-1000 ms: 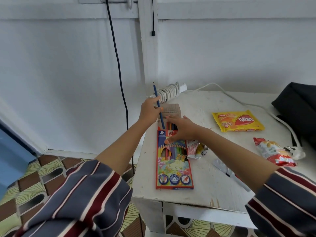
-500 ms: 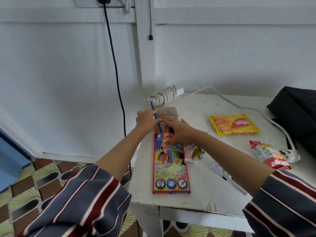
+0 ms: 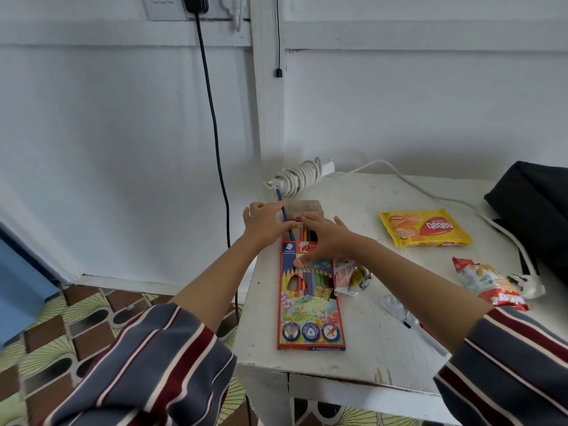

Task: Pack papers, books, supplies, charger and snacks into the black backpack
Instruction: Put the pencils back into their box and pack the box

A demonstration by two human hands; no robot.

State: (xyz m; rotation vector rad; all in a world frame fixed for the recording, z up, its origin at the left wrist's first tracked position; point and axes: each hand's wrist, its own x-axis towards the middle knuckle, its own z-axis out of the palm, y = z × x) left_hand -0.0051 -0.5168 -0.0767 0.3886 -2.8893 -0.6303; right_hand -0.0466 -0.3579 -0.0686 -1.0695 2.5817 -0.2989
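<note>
A colourful box of coloured pencils [image 3: 310,305] lies on the white table [image 3: 368,358] near its left edge, its top flap open. My left hand [image 3: 266,222] pinches a blue pencil [image 3: 283,210] whose lower end sits in the box's open mouth. My right hand [image 3: 325,238] rests flat on the upper part of the box, thumb on its front. The black backpack [image 3: 534,210] lies at the far right. A yellow wafer packet [image 3: 425,229] and a red snack bag [image 3: 488,284] lie between.
A coiled white charger cable [image 3: 299,176] sits at the table's back corner, its cord running right to a white plug [image 3: 527,285]. A crumpled wrapper [image 3: 352,276] and a pen [image 3: 412,324] lie beside the box. A black cord [image 3: 215,127] hangs down the wall.
My left hand has lowered the blue pencil from upright in the air down into the box's open top. My right hand has stayed on the box.
</note>
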